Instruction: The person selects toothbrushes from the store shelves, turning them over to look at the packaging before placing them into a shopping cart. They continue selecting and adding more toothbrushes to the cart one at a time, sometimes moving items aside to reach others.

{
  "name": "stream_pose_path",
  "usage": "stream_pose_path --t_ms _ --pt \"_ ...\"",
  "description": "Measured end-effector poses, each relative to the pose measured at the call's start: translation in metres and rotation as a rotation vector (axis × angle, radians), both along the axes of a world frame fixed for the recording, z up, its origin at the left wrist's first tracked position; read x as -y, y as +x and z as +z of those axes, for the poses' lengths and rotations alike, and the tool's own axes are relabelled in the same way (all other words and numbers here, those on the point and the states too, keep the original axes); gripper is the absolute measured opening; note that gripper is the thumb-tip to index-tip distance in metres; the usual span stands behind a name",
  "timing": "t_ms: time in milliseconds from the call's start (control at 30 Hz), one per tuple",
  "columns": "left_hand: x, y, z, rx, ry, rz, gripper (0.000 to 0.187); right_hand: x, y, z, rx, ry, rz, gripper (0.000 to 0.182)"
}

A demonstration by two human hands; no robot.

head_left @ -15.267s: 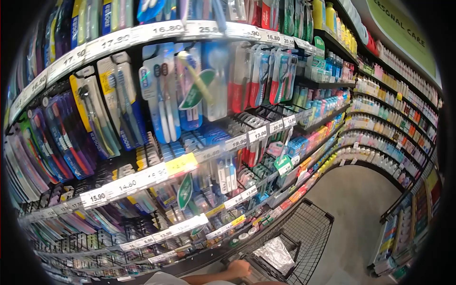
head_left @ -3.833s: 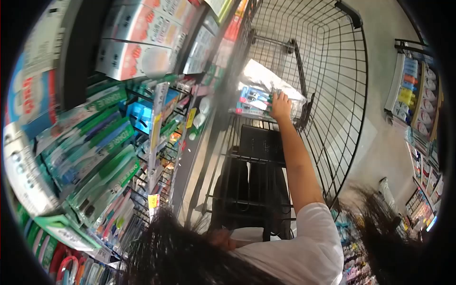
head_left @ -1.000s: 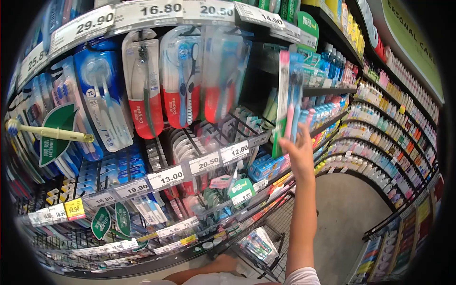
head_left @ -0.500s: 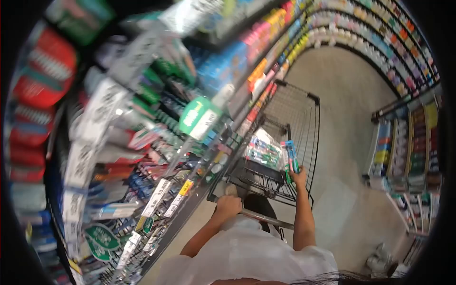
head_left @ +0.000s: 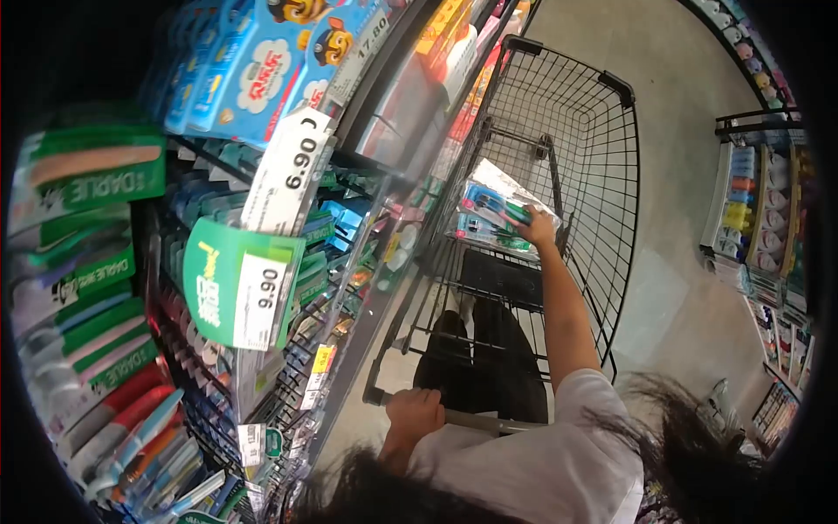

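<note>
My left hand (head_left: 415, 412) is wrapped around the handle (head_left: 476, 423) of a black wire shopping cart (head_left: 602, 188). My right hand (head_left: 539, 227) reaches into the near part of the cart, fingers closed on a green toothbrush pack (head_left: 519, 214). Part of that pack is hidden by the fingers. Right under and beside it lie blue and white toothbrush packs (head_left: 480, 229) and a whitish sheet or package (head_left: 499, 177). A black flap (head_left: 500, 278) is on the near side of these packs.
Close on the left runs a shelf with hanging toothbrush packs (head_left: 96, 349), price tags (head_left: 292, 170) and blue cartoon boxes (head_left: 253, 70). Grey floor (head_left: 668, 288) lies to the cart's right, with another stocked shelf (head_left: 751, 210) beyond.
My right hand has brought the toothbrush pack from the cart's right side leftward over the other packs. My left hand stays on the handle. The view has shifted, bringing the left shelf closer.
</note>
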State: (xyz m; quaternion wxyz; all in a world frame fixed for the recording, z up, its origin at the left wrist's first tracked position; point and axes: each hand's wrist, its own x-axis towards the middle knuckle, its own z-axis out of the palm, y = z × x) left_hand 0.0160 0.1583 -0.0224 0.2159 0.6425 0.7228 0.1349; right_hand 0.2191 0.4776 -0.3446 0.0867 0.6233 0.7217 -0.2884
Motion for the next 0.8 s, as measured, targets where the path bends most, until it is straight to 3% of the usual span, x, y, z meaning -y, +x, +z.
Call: stream_pose_path --t_ms 100,200,233,333,400,467,633,733,800 --pt "0.004 0.000 -0.002 0.026 -0.056 0.008 0.011 -0.011 -0.018 -0.002 0.099 -0.068 -0.090 0.062" --pt "0.009 0.000 -0.007 0.025 -0.056 0.014 0.011 -0.004 -0.013 -0.038 0.208 0.038 -0.163 0.060" --pt "0.006 0.000 -0.005 0.004 -0.060 0.013 0.012 -0.001 -0.014 -0.021 0.237 -0.022 -0.141 0.059" --pt "0.004 0.000 -0.003 0.020 -0.013 0.005 0.012 0.024 -0.008 -0.016 0.264 0.129 -0.195 0.054" --pt "0.000 0.000 0.000 0.028 0.004 0.017 0.012 0.046 -0.003 0.006 0.266 -0.123 -0.055 0.048" --pt "-0.001 0.001 0.004 0.031 0.016 0.021 0.012 0.084 0.009 0.006 0.218 -0.124 0.073 0.042" --pt "0.004 0.000 0.000 -0.013 0.000 -0.018 0.011 0.106 0.025 0.091 0.199 -0.012 0.103 0.028" --pt "0.007 0.001 -0.001 -0.042 -0.038 -0.012 0.011 0.102 0.034 0.133 0.079 -0.284 0.020 0.030" --pt "0.007 0.000 0.006 -0.032 -0.073 -0.039 0.013 0.108 0.037 0.155 0.009 -0.198 0.003 0.027"
